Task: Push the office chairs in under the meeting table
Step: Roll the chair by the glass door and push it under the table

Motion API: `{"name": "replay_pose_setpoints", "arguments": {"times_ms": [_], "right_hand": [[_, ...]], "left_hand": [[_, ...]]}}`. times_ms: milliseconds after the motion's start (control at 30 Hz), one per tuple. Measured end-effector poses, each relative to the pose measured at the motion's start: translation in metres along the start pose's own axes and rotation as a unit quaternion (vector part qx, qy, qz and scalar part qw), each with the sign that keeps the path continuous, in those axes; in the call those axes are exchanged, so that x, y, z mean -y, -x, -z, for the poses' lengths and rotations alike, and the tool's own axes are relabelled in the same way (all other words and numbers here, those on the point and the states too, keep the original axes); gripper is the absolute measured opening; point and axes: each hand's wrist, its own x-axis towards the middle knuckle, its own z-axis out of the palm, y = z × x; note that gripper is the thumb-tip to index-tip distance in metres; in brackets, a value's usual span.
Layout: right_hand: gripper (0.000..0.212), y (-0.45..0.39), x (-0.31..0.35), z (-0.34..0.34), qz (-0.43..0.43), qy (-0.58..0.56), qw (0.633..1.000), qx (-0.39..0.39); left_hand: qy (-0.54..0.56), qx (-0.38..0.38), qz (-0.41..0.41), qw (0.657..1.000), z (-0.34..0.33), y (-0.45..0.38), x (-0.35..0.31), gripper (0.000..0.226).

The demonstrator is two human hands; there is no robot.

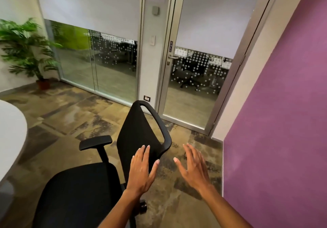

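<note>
I see the black office chair (pixel 99 174) standing on the carpet beside the white meeting table (pixel 12 139), not under it. My left hand (pixel 142 167) lies flat over its backrest, fingers spread, gripping nothing. My right hand (pixel 193 165) hovers open beside it, near the purple wall (pixel 283 121).

chair (pixel 139 132) showing black | wall (pixel 283 121) beside chair showing purple | carpet (pixel 85 114) under chair showing mottled brown-grey patches | glass door (pixel 198 71) behind chair showing white dots | table (pixel 10 130) showing white

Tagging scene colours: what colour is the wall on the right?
Purple wall, a flat matte tone, seen clearly in the head view.
</note>
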Motion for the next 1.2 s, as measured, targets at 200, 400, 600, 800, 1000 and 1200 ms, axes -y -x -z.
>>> {"name": "replay_pose_setpoints", "arguments": {"times_ms": [200,400,600,800,1000,1200], "right_hand": [[0.070,-0.105,-0.013,-0.004,0.027,-0.020,0.999,0.028],[0.063,-0.245,-0.017,-0.017,0.134,-0.040,0.989,0.037],[0.059,-0.414,0.013,-0.113,0.386,-0.060,0.901,0.186],[0.071,-0.470,0.031,-0.149,0.544,-0.092,0.784,0.286],[0.078,-0.477,0.024,-0.151,0.615,-0.055,0.742,0.261],[0.073,-0.466,0.012,-0.144,0.643,-0.050,0.719,0.257]], "left_hand": [[-0.020,-0.003,-0.018,1.000,-0.008,-0.093,0.014,0.076],[-0.048,0.007,0.034,0.998,-0.022,-0.166,0.033,0.077],[-0.137,-0.046,0.209,0.967,-0.048,-0.241,0.070,0.068],[-0.116,-0.081,0.330,0.933,-0.058,-0.259,0.035,0.057],[-0.047,-0.017,0.405,0.913,-0.065,-0.256,-0.006,0.074],[-0.079,-0.022,0.498,0.863,-0.085,-0.255,-0.046,0.104]]}}
